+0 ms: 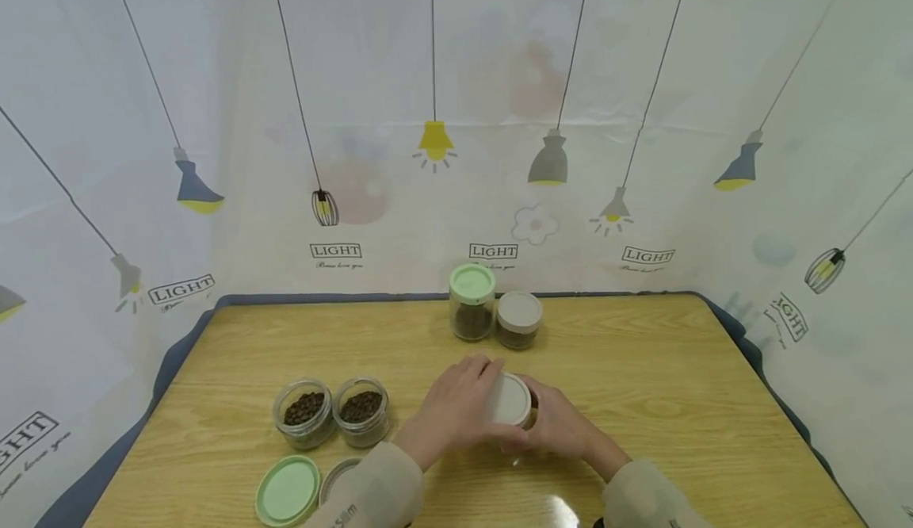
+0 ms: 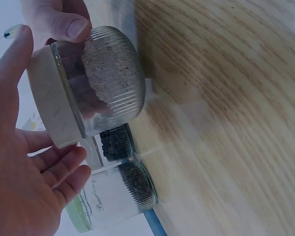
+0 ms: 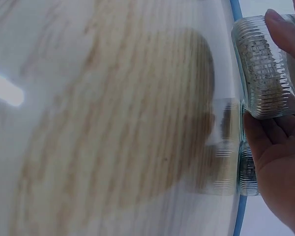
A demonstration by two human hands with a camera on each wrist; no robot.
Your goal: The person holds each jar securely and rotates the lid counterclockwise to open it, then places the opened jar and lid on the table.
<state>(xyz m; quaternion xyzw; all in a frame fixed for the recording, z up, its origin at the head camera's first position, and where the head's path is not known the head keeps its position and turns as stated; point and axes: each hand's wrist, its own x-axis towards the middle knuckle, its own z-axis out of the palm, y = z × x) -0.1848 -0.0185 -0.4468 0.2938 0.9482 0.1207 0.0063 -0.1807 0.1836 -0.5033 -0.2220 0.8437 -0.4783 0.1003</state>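
Both hands hold a clear ribbed glass jar [image 2: 113,73] with a whitish lid [image 1: 509,399], off the tabletop near the middle. Pale grainy contents fill part of it. My left hand [image 1: 456,409] has its thumb and fingers around the lid, which sits on the jar. Around the glass body are the thumb and fingers of my right hand [image 1: 563,425]. In the right wrist view the jar [image 3: 260,64] rests between the thumb and fingers of the right hand [image 3: 290,172], with the lid out of frame.
Behind stand a green-lidded jar [image 1: 472,282] and a white-lidded jar [image 1: 519,312], both with dark contents. At left are two lidless jars [image 1: 310,435] [image 1: 367,435] of dark pieces, a green lid [image 1: 288,490] and another lid [image 1: 335,476] partly hidden by the left sleeve.
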